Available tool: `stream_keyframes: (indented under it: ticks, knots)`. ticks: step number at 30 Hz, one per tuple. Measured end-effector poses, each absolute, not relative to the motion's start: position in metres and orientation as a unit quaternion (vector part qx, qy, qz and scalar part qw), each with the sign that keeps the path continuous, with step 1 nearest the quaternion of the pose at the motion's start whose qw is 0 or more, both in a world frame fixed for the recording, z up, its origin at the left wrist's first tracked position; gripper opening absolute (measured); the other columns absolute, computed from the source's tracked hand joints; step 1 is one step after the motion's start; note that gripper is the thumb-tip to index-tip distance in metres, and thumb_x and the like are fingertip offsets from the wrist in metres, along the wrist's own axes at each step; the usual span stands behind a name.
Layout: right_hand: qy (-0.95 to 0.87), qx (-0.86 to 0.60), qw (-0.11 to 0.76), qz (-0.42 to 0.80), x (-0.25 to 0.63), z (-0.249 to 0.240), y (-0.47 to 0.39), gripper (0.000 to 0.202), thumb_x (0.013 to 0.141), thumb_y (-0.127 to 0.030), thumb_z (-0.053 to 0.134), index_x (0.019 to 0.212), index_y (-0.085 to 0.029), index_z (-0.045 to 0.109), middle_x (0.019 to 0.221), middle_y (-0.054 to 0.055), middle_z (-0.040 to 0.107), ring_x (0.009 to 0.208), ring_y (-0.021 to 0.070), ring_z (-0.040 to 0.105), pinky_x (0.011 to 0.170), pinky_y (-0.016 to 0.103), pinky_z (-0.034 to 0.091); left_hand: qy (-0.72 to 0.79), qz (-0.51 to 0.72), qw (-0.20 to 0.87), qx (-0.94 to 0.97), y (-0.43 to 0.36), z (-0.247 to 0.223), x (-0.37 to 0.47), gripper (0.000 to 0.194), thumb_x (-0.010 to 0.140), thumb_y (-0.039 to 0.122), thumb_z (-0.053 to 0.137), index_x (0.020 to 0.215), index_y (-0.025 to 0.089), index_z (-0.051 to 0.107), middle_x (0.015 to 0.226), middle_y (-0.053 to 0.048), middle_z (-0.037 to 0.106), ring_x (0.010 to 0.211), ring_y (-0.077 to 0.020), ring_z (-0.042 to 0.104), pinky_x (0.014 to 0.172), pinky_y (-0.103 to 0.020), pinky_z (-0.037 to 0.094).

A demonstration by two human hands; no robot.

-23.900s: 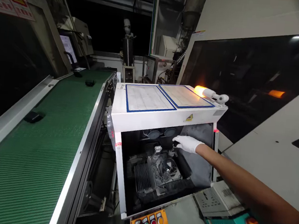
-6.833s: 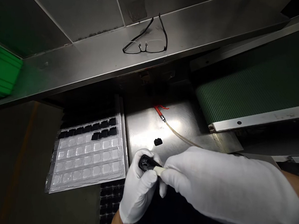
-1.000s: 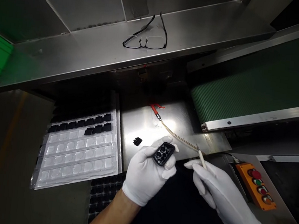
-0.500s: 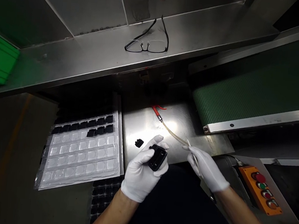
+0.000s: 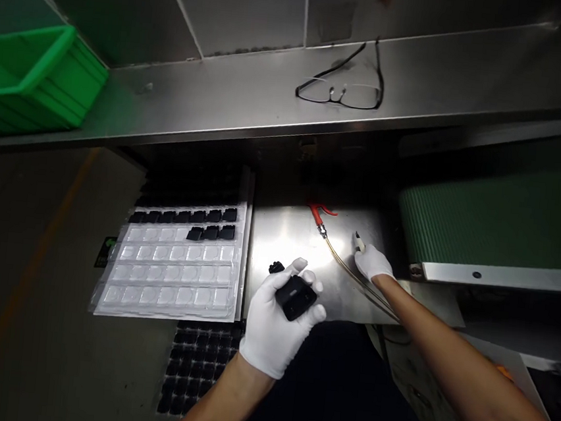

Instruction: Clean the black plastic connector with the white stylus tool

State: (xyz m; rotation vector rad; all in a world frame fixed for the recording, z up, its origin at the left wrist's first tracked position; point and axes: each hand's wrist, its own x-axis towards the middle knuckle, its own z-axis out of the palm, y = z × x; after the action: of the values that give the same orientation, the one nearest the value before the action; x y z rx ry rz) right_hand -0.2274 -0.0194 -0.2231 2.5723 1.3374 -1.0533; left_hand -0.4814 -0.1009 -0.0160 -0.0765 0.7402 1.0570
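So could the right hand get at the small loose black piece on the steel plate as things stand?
Probably not directly: the right hand already grips a small tool, and the left hand, holding a black part, sits beside the loose piece, crowding the approach.

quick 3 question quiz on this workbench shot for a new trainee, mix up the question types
1. True or false: the left hand holds a small black part.
2. Where do the spectacles lie? A) on the steel shelf B) in the green bin C) on the clear blister tray
3. Fill in: the right hand holds a thin white ____ over the lit steel plate.

Key: 1 true; 2 A; 3 tool
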Motion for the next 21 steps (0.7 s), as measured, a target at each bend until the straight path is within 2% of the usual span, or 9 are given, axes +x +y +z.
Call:
stream_keyframes:
  ticks: [2, 5, 7, 9, 12, 14, 18, 21]
  knots:
    - [0.445, 0.831, 0.064, -0.327, -0.225, -0.226, -0.013, 0.035, 0.103, -0.044, 0.058, 0.120, -0.014, 0.062, 0.115, 0.010, 0.062, 0.102, 0.0215, 0.062, 0.093, 0.042, 0.054, 0.354, 0.498, 0.792, -0.012, -0.099, -0.018, -0.486, 0.026, 0.084, 0.029, 0.071, 0.106, 0.016, 0.068, 0.094, -0.007, 0.062, 0.088, -0.0169, 0.062, 0.055, -0.019, 0.050]
    - [0.468, 0.830, 0.104, -0.284, -0.226, -0.226, -0.007, 0.033, 0.102, -0.040, 0.059, 0.120, -0.013, 0.061, 0.116, 0.011, 0.061, 0.105, 0.0231, 0.061, 0.094, 0.043, 0.053, 0.328, 0.522, 0.787, 0.012, -0.094, -0.021, -0.495, 0.029, 0.088, 0.029, 0.066, 0.112, 0.015, 0.067, 0.108, -0.009, 0.064, 0.090, -0.0156, 0.062, 0.056, -0.019, 0.049]
    - [0.497, 0.827, 0.110, -0.236, -0.233, -0.224, -0.002, 0.035, 0.101, -0.037, 0.060, 0.125, -0.012, 0.058, 0.123, 0.013, 0.056, 0.115, 0.0281, 0.055, 0.099, 0.048, 0.049, 0.298, 0.534, 0.791, 0.028, -0.091, -0.023, -0.499, 0.032, 0.086, 0.020, 0.066, 0.117, 0.016, 0.066, 0.120, -0.010, 0.065, 0.099, -0.0174, 0.064, 0.067, -0.022, 0.054]
    - [0.540, 0.811, 0.095, -0.203, -0.245, -0.221, 0.007, 0.043, 0.099, -0.037, 0.059, 0.134, -0.013, 0.052, 0.131, 0.015, 0.051, 0.123, 0.0324, 0.049, 0.102, 0.051, 0.045, 0.273, 0.532, 0.801, 0.033, -0.089, -0.025, -0.503, 0.042, 0.081, 0.011, 0.067, 0.122, 0.017, 0.065, 0.125, -0.011, 0.066, 0.112, -0.0214, 0.064, 0.088, -0.028, 0.056]
    - [0.590, 0.775, 0.071, -0.217, -0.267, -0.219, 0.031, 0.048, 0.099, -0.047, 0.054, 0.138, -0.019, 0.049, 0.130, 0.013, 0.051, 0.113, 0.0300, 0.057, 0.094, 0.044, 0.049, 0.259, 0.520, 0.812, 0.055, -0.086, -0.026, -0.507, 0.051, 0.078, 0.005, 0.067, 0.128, 0.016, 0.064, 0.127, -0.011, 0.069, 0.126, -0.0268, 0.060, 0.113, -0.037, 0.044]
    - [0.602, 0.761, 0.066, -0.235, -0.282, -0.221, 0.052, 0.056, 0.097, -0.055, 0.054, 0.139, -0.020, 0.046, 0.131, 0.014, 0.050, 0.106, 0.0286, 0.061, 0.087, 0.040, 0.052, 0.270, 0.512, 0.811, 0.079, -0.082, -0.025, -0.509, 0.053, 0.078, 0.004, 0.069, 0.130, 0.016, 0.063, 0.130, -0.012, 0.068, 0.130, -0.0292, 0.057, 0.117, -0.041, 0.039]
    - [0.606, 0.755, 0.072, -0.239, -0.305, -0.230, 0.089, 0.086, 0.089, -0.061, 0.065, 0.151, -0.015, 0.028, 0.147, 0.020, 0.033, 0.112, 0.0316, 0.058, 0.091, 0.042, 0.053, 0.308, 0.507, 0.795, 0.123, -0.074, -0.017, -0.512, 0.051, 0.078, 0.005, 0.074, 0.127, 0.017, 0.065, 0.130, -0.012, 0.068, 0.132, -0.0313, 0.056, 0.119, -0.047, 0.037]
    - [0.590, 0.760, 0.100, -0.252, -0.316, -0.238, 0.106, 0.077, 0.090, -0.052, 0.069, 0.148, -0.015, 0.034, 0.143, 0.018, 0.040, 0.108, 0.0282, 0.059, 0.092, 0.045, 0.054, 0.333, 0.507, 0.784, 0.133, -0.068, -0.012, -0.515, 0.040, 0.082, 0.012, 0.074, 0.121, 0.016, 0.067, 0.122, -0.010, 0.069, 0.126, -0.0286, 0.060, 0.118, -0.044, 0.040]
